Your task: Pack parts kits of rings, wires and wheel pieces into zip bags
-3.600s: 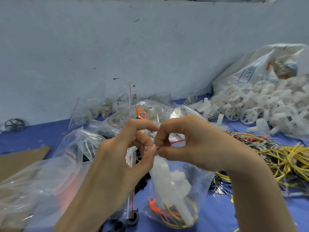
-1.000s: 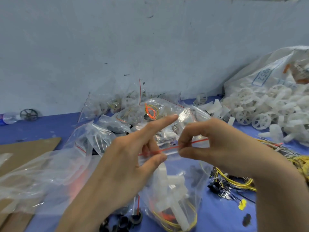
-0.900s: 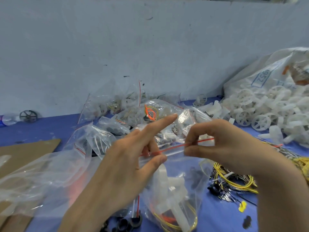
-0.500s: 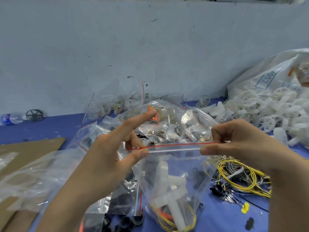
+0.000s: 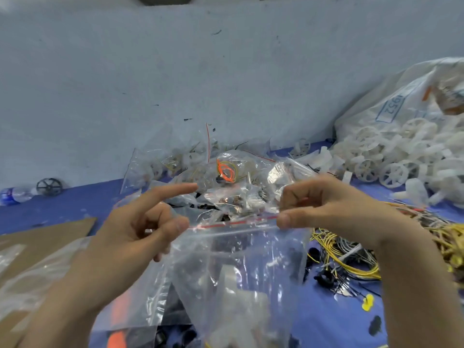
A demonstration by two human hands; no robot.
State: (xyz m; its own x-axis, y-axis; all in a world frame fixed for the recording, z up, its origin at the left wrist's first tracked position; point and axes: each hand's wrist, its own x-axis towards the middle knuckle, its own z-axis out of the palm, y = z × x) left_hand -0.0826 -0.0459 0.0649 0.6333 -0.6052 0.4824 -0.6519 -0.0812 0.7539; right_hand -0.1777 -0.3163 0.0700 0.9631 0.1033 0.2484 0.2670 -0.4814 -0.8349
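Head camera looks forward-down, close above left hand (image 5: 130, 237) and right hand (image 5: 334, 212).

A big pale blue-grey wall (image 5: 226, 71) fills the top half, from 9 round to 3 o'clock. Small dark marks (image 5: 216, 32) dot it near 12 o'clock. The blue table (image 5: 75, 204) meets the wall at 9 o'clock. A brown card sheet (image 5: 47, 234) lies flat on the table at 8 o'clock.

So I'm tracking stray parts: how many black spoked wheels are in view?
1: the black spoked wheel at the far left by the wall, beside a bottle. Others may be hidden under the bags.
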